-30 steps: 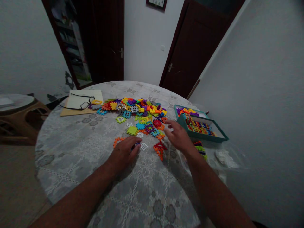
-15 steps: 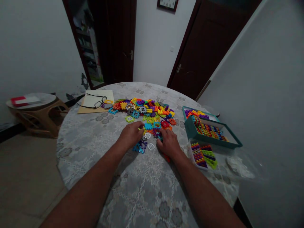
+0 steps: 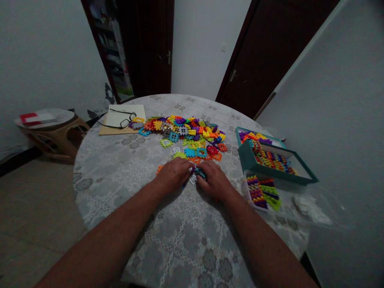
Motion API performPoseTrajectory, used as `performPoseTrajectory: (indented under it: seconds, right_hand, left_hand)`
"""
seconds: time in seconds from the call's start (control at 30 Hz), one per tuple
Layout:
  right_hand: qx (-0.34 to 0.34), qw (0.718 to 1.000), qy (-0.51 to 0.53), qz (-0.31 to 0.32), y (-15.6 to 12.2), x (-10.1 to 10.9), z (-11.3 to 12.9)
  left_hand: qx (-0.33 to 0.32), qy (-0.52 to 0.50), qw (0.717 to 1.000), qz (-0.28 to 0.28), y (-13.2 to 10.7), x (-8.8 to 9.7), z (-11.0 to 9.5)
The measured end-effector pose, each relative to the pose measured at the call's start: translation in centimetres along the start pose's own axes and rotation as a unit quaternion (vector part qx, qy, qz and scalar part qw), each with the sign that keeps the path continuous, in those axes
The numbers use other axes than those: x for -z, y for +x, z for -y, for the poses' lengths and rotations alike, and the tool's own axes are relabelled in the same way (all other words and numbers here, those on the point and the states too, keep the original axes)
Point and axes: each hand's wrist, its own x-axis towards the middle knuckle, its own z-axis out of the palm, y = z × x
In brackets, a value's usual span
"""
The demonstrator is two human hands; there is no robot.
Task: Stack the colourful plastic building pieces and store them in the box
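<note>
My left hand (image 3: 174,175) is closed, its fingertips on a purple interlocking plastic block (image 3: 192,171). Right beside it, my right hand (image 3: 214,178) is closed on a dark teal block (image 3: 200,173). The two blocks are close together; I cannot tell whether they are joined. Just below them lies a white window-grid piece (image 3: 193,180), partly covered. Some orange shows by my left hand and a bit of blue under it. Past the hands lie a lime block (image 3: 180,155), a bright blue block (image 3: 189,152) and a red block (image 3: 213,150).
A heap of colourful blocks (image 3: 183,131) spreads across the round table (image 3: 180,240). Glasses (image 3: 124,123) rest on a paper pad (image 3: 112,131) at the left. On the right are a teal box (image 3: 304,182) and a clear tub (image 3: 258,206), both holding blocks, and a plastic bag (image 3: 315,210).
My left hand has moved right and closer to me, beside my right hand. Its fingers are now at the purple block. The view has shifted slightly.
</note>
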Motion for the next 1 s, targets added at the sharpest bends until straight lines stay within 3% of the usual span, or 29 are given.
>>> performPoseTrajectory:
  seconds: [0.3, 0.47, 0.6, 0.7, 0.87, 1.0]
  right_hand:
    - [-0.033, 0.996, -0.075, 0.026, -0.1, 0.6, -0.4]
    - [-0.073, 0.996, -0.048, -0.032, 0.1, 0.6, -1.2]
    - [-0.152, 0.982, -0.031, -0.108, 0.2, 0.6, -2.4]
    - [-0.193, 0.968, 0.028, -0.158, 0.2, 0.5, -2.5]
    - [-0.203, 0.938, 0.211, -0.186, 0.4, -0.2, -1.1]
    - [-0.181, 0.928, 0.284, -0.157, 0.5, -1.1, 0.1]
  left_hand:
    - [0.023, 0.097, 0.994, 0.053, 0.4, 0.6, -0.4]
    - [0.031, 0.102, 0.994, 0.034, 0.7, 0.0, 0.1]
    - [0.077, -0.018, 0.995, -0.062, 0.5, 0.6, 0.1]
    - [0.131, -0.156, 0.974, -0.103, 0.2, 1.8, -0.2]
    - [0.2, -0.312, 0.927, -0.06, 0.1, 2.3, 0.0]
    - [0.186, -0.304, 0.934, -0.037, 0.2, 1.3, 0.4]
